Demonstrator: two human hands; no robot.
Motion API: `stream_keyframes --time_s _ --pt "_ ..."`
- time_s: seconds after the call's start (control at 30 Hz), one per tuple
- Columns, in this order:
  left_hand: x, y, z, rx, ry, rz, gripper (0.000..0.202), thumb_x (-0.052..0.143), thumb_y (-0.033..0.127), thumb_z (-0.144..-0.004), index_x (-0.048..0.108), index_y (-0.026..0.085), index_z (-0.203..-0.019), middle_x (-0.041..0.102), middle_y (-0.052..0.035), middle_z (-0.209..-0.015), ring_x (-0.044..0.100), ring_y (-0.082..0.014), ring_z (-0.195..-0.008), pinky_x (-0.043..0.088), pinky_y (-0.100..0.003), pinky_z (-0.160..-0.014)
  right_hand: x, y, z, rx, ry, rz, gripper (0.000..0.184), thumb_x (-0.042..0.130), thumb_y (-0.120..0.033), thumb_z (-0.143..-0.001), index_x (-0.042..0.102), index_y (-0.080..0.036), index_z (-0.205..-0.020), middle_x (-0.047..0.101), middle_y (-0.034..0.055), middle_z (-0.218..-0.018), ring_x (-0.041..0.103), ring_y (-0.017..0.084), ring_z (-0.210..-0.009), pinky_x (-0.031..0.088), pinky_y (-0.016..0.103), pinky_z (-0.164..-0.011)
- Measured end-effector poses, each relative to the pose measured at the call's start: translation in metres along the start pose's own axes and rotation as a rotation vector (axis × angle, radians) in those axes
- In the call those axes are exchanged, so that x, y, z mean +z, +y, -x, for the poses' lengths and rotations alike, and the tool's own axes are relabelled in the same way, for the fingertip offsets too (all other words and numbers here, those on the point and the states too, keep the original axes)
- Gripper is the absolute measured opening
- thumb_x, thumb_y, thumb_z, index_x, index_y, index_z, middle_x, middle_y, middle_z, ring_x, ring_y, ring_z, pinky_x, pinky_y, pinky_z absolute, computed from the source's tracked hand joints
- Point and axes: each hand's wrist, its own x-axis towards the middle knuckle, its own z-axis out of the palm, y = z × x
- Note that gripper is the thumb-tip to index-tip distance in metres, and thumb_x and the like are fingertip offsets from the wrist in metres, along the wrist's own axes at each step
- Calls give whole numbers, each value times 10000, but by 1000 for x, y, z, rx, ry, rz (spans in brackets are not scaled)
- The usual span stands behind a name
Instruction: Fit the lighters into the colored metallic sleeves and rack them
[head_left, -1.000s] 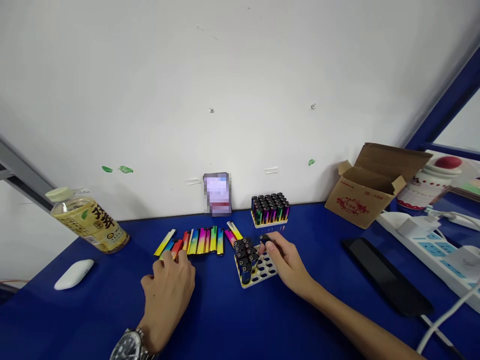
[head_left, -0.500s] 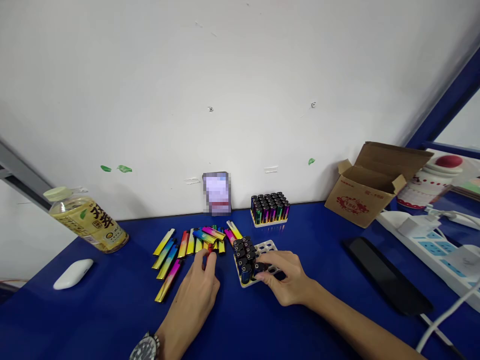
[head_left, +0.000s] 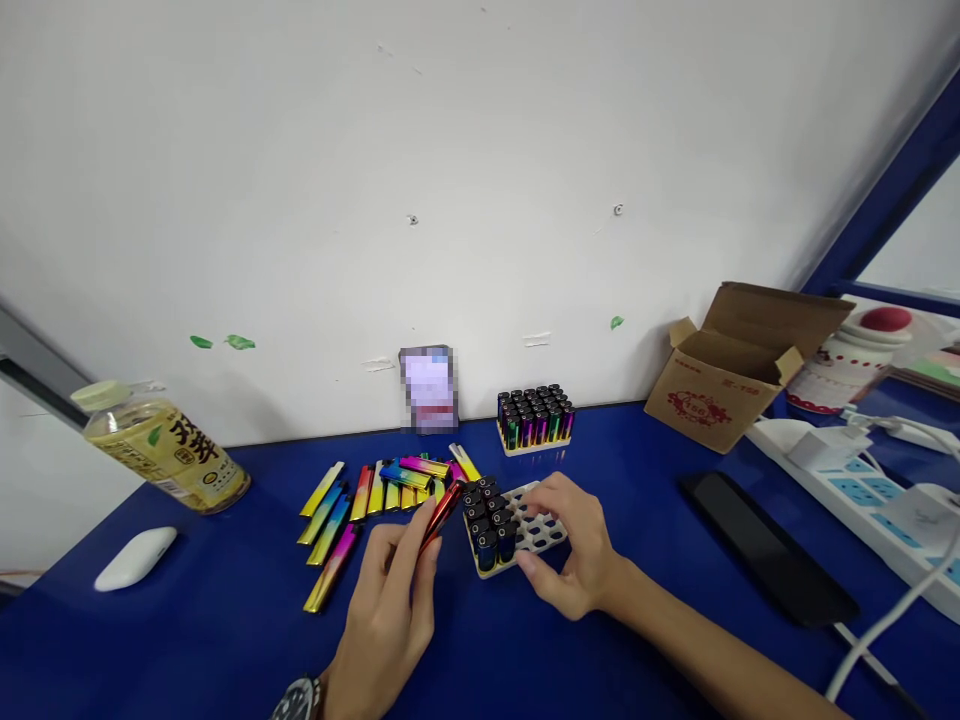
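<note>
A red lighter (head_left: 444, 512) is pinched between the fingers of my left hand (head_left: 396, 590), tilted up beside the near tray. My right hand (head_left: 571, 548) holds nothing, thumb and fingers apart, at the right side of the white perforated tray (head_left: 541, 535). Upright lighters with black tops (head_left: 489, 515) fill the tray's left part; the holes in its right part show bare. Left of the tray, several loose lighters (head_left: 405, 475) in shiny rainbow and gold colours lie on the blue table, some overlapping. My left hand partly covers the table in front of them.
A full tray of lighters (head_left: 535, 418) stands near the wall, right of a phone (head_left: 430, 390) with a blurred screen. A tea bottle (head_left: 169, 450) and white case (head_left: 136, 558) are left. On the right are an open carton (head_left: 697, 400), a black phone (head_left: 765, 545) and a power strip (head_left: 855, 500).
My left hand has lifted the red lighter from the loose ones towards the tray. My right hand has let go of a lighter, now standing in the tray, and its fingers have spread.
</note>
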Motion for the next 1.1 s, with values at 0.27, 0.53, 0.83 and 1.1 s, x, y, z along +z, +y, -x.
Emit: stream_keyframes --time_s 0.27,0.53,0.83,1.1 --pt "-1 15 19 186 -183 276 478 449 127 -940 352 146 -1408 610 -92 -986 605 -142 -933 530 -207 -812 4 -32 -2 28 -158 48 370 458 -375 -909 588 -153 -1175 534 83 -884 496 209 -785 432 364 -676" --pt "-1 3 19 46 -234 224 314 416 170 -936 478 178 -1244 588 -124 -1082 592 -191 -1030 525 -291 -886 8 -2 2 613 284 -399 185 431 -302 -933 533 -202 -815 564 26 -742 540 158 -691 439 300 -655" --pt "0 -3 10 -48 -352 218 251 403 189 -946 540 180 -1157 597 -97 -1067 602 -163 -985 512 -254 -875 11 19 -5 1366 140 -964 517 329 -515 -815 328 -223 -389 193 -78 -295 118 50 -268 120 188 -299" --pt "0 -4 10 -48 -386 212 256 395 206 -951 559 184 -1146 612 -99 -1051 604 -177 -976 522 -285 -867 11 9 -12 1507 85 -1004 495 288 -429 -798 336 -208 -358 203 -75 -288 96 42 -268 106 165 -288"
